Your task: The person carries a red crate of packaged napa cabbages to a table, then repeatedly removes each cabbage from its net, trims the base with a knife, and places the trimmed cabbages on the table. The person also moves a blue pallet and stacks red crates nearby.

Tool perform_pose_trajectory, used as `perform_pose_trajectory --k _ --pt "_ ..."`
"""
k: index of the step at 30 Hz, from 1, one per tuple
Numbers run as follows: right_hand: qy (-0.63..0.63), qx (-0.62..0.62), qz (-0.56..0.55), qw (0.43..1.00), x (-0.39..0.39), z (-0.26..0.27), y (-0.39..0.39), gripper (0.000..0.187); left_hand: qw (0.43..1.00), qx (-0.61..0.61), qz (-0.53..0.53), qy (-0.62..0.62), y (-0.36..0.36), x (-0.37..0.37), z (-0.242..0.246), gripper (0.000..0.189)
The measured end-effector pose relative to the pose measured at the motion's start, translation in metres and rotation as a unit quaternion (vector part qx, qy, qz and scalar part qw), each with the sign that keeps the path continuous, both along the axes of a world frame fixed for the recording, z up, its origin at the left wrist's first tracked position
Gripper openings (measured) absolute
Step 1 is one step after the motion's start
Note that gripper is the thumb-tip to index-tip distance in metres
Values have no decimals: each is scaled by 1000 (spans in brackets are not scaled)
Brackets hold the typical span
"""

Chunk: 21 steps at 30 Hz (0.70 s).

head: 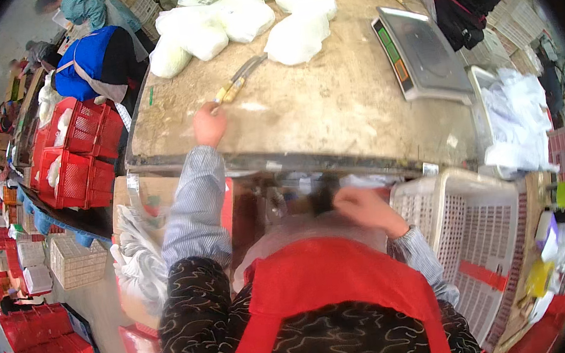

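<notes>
My left hand (210,124) is over the near left part of the wooden tabletop (317,111), its fingers at the handle ends of what look like two knives (236,82) with yellowish handles and dark blades; whether it grips them is unclear. My right hand (367,210) hangs in front of the table's near edge, above my red apron (333,269), blurred, with nothing plainly in it. White bagged vegetables, perhaps cabbages (298,35), lie in a group at the table's far side. A digital scale (424,53) rests at the right. A small green strip (151,95) lies near the left edge.
White plastic bags (514,121) fill a container at the table's right end. Below stands a white perforated crate (491,242). A cardboard box (124,193) with bags is at my left, with red crates (85,171) beyond. Co-workers (95,62) stand at left and far right.
</notes>
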State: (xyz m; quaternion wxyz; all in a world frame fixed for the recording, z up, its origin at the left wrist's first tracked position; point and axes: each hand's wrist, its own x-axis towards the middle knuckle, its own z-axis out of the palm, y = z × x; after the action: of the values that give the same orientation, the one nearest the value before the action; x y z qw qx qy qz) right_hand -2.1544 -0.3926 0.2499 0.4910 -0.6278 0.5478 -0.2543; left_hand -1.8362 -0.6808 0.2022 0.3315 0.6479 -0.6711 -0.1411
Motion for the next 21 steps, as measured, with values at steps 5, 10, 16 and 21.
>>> perform_pose_trajectory --k 5,10,16,21 --pt "15 -2 24 1000 -17 16 -98 18 988 88 82 -95 -54 -16 -16 32" --pt "18 24 86 996 -1 17 -174 19 985 170 -18 17 -73 8 -19 34" --pt "57 -1 127 990 58 1 -259 22 991 123 -32 -40 -82 74 -3 37" --pt "140 -70 107 982 136 -11 -340 27 991 97 4 -97 -87 135 -4 32"
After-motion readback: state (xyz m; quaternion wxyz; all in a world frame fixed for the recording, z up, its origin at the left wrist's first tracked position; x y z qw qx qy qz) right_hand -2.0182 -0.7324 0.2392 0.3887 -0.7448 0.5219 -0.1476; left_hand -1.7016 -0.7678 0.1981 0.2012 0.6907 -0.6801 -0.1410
